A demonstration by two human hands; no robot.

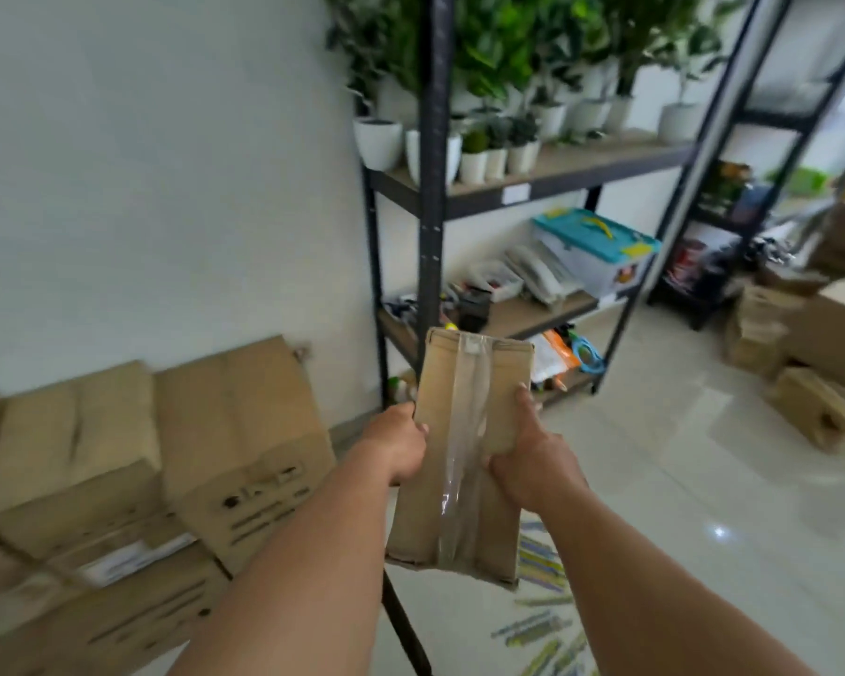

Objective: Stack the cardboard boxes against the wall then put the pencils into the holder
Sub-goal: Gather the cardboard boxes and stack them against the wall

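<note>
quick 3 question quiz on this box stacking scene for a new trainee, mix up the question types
1. True or false: the taped cardboard box is held by the left hand alone.
2. Where do the stacked cardboard boxes sit? A) on the black shelving unit B) against the white wall C) beside the teal-lidded storage bin
3. What lies scattered on the tiled floor under the held box?

Key
1. False: the right hand grips its other side.
2. B
3. The pencils, not yet in any holder.
</note>
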